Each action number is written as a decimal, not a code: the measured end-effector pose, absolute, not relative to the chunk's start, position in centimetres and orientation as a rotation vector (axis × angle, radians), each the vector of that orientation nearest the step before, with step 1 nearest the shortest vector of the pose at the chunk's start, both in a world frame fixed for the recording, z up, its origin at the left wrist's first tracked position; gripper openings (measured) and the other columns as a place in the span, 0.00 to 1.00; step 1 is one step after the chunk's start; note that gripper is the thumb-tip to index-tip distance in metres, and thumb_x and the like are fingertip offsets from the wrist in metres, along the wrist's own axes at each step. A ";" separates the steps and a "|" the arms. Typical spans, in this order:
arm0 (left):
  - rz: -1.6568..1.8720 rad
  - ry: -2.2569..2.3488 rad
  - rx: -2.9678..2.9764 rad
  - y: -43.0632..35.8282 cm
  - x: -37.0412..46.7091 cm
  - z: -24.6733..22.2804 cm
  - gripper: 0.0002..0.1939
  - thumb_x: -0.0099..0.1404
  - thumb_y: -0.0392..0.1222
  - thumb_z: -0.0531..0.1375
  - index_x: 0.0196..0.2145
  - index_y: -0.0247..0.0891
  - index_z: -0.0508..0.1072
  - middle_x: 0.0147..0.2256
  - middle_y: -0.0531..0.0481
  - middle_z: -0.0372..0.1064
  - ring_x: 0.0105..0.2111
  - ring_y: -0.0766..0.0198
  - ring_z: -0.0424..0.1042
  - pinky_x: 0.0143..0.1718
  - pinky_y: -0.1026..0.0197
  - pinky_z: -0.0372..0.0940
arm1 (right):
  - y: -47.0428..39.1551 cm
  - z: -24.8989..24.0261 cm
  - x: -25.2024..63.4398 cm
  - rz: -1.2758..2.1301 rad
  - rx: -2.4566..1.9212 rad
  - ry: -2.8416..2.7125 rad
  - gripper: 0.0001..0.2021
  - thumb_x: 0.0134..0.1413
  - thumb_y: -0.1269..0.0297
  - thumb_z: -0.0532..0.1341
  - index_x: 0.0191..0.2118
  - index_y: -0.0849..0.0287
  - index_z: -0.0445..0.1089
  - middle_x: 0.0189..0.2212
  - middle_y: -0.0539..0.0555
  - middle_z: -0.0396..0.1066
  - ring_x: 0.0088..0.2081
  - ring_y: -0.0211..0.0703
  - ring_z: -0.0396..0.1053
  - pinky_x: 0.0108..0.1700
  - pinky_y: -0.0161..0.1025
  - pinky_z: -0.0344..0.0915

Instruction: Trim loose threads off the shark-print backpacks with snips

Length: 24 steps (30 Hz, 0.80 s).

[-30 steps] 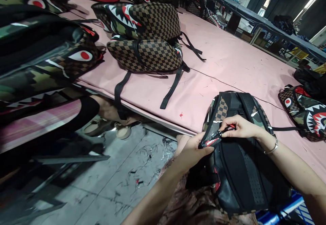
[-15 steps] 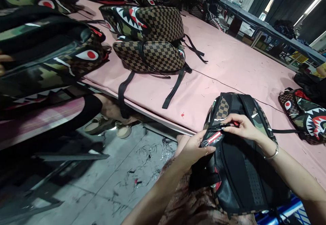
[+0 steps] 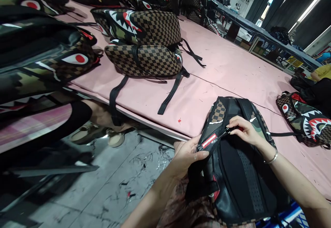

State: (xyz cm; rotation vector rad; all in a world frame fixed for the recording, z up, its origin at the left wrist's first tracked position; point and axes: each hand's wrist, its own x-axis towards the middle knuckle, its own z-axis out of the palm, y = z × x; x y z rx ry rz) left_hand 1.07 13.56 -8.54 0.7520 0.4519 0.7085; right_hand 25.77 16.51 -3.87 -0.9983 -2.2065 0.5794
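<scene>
A black-backed backpack [image 3: 240,173] with checkered and camouflage sides leans on the table edge in front of me, its back panel facing up. My left hand [image 3: 190,152] is closed on one of its shoulder straps [image 3: 218,131], thumb on top beside a red label [image 3: 209,141] with white lettering. Over the upper back panel, my right hand [image 3: 244,130] pinches a pair of small thread snips [image 3: 228,130]; a bit of red shows in the palm, and most of the tool is hidden by the fingers. The tips point at the strap near the label.
Two stacked checkered backpacks [image 3: 147,61] lie on the pink table [image 3: 219,73], straps hanging over its edge. A shark-mouth bag [image 3: 307,117] lies at right. Another person handles a large camouflage bag [image 3: 31,59] at left. Thread scraps litter the floor [image 3: 103,183].
My view has shifted slightly, so the scene sits further left. The strap's label now faces me more fully, and the snips have come off the label, leaving it uncovered.
</scene>
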 end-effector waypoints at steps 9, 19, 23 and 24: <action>0.702 0.365 0.722 13.6 1.4 -8.3 0.32 0.50 0.40 0.64 0.53 0.34 0.63 0.43 0.42 0.69 0.44 0.54 0.66 0.43 0.59 0.61 | 16.7 -3.6 24.7 0.556 -0.985 -2.276 0.07 0.54 0.63 0.59 0.38 0.58 0.69 0.35 0.54 0.62 0.39 0.41 0.63 0.41 0.41 0.64; 0.715 0.472 0.800 13.3 1.3 -7.9 0.30 0.49 0.43 0.65 0.51 0.35 0.66 0.41 0.45 0.70 0.41 0.56 0.66 0.41 0.61 0.60 | 16.9 -2.9 23.6 0.622 -0.895 -2.409 0.07 0.54 0.63 0.58 0.38 0.59 0.69 0.35 0.55 0.63 0.40 0.41 0.63 0.42 0.40 0.64; 0.724 0.490 0.866 13.2 1.4 -7.5 0.31 0.48 0.43 0.65 0.51 0.35 0.66 0.41 0.45 0.69 0.43 0.54 0.64 0.44 0.58 0.58 | 16.5 -2.4 23.0 0.609 -0.870 -2.463 0.08 0.55 0.63 0.57 0.38 0.60 0.69 0.36 0.56 0.63 0.40 0.41 0.63 0.43 0.40 0.64; 0.716 0.480 0.866 13.2 1.5 -7.3 0.31 0.48 0.42 0.65 0.51 0.35 0.66 0.41 0.45 0.69 0.44 0.54 0.64 0.45 0.57 0.58 | 16.3 -2.3 22.9 0.606 -0.864 -2.471 0.08 0.56 0.63 0.57 0.38 0.60 0.69 0.36 0.56 0.62 0.40 0.41 0.63 0.42 0.39 0.64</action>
